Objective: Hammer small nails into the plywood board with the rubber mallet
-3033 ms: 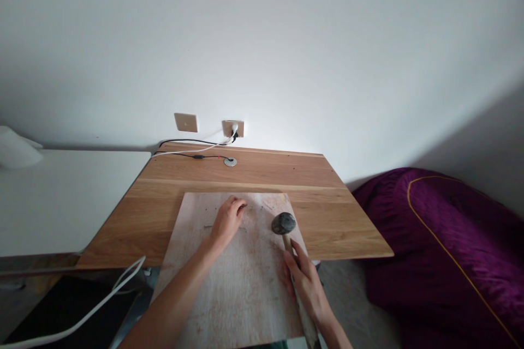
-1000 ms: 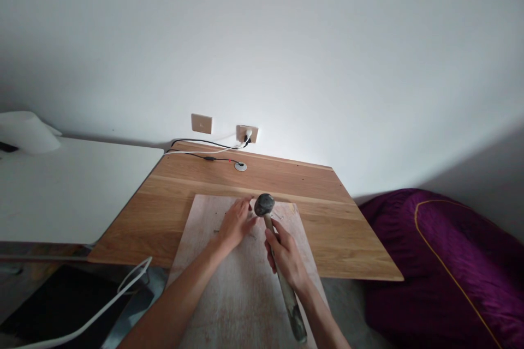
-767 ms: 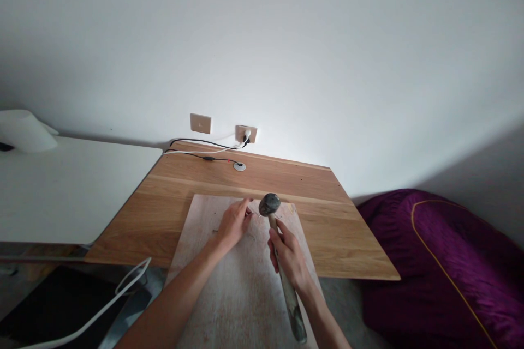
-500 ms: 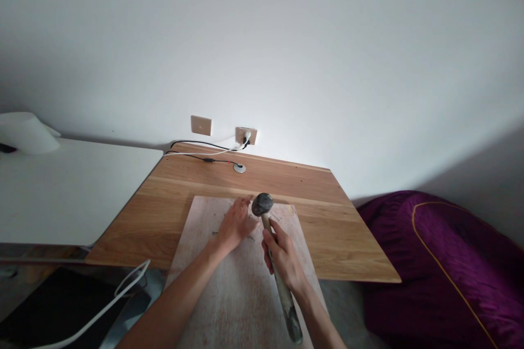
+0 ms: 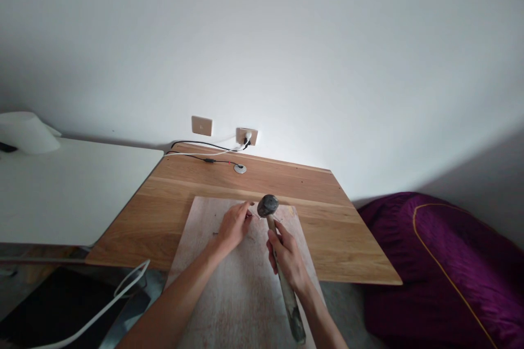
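My right hand is wrapped round the wooden handle of a hammer, close below its dark, rounded head. The handle runs back toward me, its worn end low in the view. On the far part of a pale, scuffed board, my left hand has its fingers pinched together just left of the hammer head. What they pinch is too small to make out. Small nail-like pieces lie on the board around the hands, one a dark nail left of my left wrist.
Beneath the board is a wooden desk against a white wall. Cables run along its back to a wall socket. A white table adjoins at left, and a purple beanbag-like cushion bulges at right.
The hammer and my right hand have shifted slightly right. My left fingers, formerly more spread and reaching nearer the hammer head, have drawn together a little to the left.
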`<act>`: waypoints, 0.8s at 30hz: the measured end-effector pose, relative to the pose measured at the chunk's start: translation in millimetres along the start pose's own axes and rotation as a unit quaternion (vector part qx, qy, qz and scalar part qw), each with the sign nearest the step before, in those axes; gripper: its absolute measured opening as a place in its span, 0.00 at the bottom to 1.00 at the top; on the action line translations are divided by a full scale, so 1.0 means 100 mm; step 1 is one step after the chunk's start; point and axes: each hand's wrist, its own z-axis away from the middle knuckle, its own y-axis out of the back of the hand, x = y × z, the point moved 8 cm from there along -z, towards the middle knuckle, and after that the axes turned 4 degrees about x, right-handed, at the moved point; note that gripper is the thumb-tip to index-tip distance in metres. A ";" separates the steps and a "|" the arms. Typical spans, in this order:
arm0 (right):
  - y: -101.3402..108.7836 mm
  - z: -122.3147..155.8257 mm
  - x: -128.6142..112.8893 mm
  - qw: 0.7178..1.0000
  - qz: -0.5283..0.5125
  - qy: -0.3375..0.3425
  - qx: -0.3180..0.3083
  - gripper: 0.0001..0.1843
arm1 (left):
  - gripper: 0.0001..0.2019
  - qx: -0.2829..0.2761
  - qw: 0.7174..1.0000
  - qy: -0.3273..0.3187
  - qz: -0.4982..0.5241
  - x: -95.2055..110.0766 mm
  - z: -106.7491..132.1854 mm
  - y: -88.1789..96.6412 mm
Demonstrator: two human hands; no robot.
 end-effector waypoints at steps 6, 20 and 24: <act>-0.11 0.02 -0.06 1.000 -0.006 0.009 -0.020 0.29 | 0.35 0.047 0.996 -0.076 -0.014 0.10 0.01 0.06; -0.03 -0.01 0.04 1.000 -0.003 -0.005 0.000 0.30 | 0.22 0.005 1.000 0.011 0.004 -0.05 0.01 0.00; -0.02 0.01 0.02 1.000 -0.012 -0.007 0.006 0.31 | 0.20 -0.009 1.000 0.001 0.005 -0.02 0.01 -0.02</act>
